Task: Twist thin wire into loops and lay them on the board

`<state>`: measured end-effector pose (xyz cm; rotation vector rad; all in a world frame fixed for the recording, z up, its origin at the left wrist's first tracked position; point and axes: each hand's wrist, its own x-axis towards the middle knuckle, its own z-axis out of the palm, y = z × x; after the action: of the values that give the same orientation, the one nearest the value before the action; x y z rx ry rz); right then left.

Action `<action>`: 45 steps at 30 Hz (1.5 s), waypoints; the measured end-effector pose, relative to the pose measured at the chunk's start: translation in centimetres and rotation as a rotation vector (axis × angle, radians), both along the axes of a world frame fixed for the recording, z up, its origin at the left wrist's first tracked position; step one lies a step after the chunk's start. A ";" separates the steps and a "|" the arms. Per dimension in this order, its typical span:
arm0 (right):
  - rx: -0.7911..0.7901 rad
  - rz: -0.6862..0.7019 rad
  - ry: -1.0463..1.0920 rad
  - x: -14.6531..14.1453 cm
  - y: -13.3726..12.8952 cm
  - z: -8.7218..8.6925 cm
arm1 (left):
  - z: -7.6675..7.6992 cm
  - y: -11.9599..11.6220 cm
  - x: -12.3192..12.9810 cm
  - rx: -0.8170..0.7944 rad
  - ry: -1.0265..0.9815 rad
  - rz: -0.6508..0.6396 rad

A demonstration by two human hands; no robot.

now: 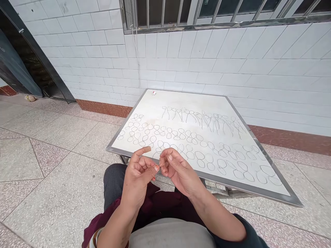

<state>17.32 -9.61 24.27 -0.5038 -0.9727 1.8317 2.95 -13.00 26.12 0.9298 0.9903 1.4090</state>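
My left hand (141, 177) and my right hand (178, 170) meet fingertip to fingertip over the near edge of a white table (191, 100). Both are closed in a pinch, and whatever lies between the fingertips is too small to make out. A tan wrap covers the tip of my left index finger, which sticks out. On the tabletop lie several thin dark wire loops (200, 155), many joined in pairs, in rows. Behind them is a row of wire pieces with long tails (199, 117).
A small white and red item (154, 93) sits at the table's far left corner. Grey metal trim edges the table. Behind it stands a tiled wall (168, 63) with a barred window. A dark doorway is at the left, and my knees are under the near edge.
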 end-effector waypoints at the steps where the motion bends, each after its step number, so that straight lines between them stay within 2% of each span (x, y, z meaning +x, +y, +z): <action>1: 0.006 -0.003 -0.017 -0.1 0.0 0.0 | 0.0 0.0 0.0 -0.002 0.005 0.003; 11: 0.009 -0.017 -0.078 -0.1 0.3 -0.3 | -0.4 -0.1 0.5 0.016 0.006 -0.002; 18: 0.039 -0.043 -0.121 -0.2 0.1 -0.5 | 0.0 0.0 0.2 -0.021 0.073 0.026; 27: 0.043 -0.143 -0.190 0.1 0.1 -0.3 | 0.0 -0.6 0.1 0.011 0.010 -0.088; 34: 0.071 -0.184 -0.242 0.2 0.1 -0.3 | -0.1 -0.6 0.0 -0.030 0.012 -0.074; 41: 0.146 -0.119 -0.277 0.0 -0.1 -0.6 | -0.2 -0.5 0.0 0.009 0.028 -0.025; 45: 0.128 -0.123 -0.275 -0.3 -0.2 -1.0 | -0.2 -0.6 0.0 0.008 0.024 -0.015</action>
<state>17.00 -9.77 23.25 -0.7324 -1.2077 1.6060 3.00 -13.62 25.96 0.9603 0.9937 1.3932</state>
